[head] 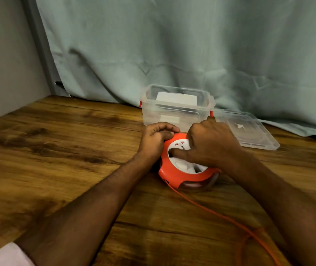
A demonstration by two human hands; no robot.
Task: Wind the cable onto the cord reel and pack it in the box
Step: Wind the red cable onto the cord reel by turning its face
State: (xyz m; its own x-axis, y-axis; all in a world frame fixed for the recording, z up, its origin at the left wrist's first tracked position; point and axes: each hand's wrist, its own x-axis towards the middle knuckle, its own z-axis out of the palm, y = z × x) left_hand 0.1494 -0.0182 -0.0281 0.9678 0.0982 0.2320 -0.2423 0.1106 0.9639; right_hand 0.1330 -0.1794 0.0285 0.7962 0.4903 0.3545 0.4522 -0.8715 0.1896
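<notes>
Cord reel [184,174], orange, lying mid-counter before the open box [178,108] — left hand [156,140] gripping its rim, right hand [208,145] fingering the white hub, winding apparently underway — cable [228,219] trailing toward the near right edge, needing further turns before packing.

Wooden table [57,150] carries cord reel [174,175], orange cable [220,215], clear box [176,110], lid [249,129] flat beside box.

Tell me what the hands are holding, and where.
Both are on the cord reel: left hand grips its orange rim, right hand presses into the white centre.
</notes>
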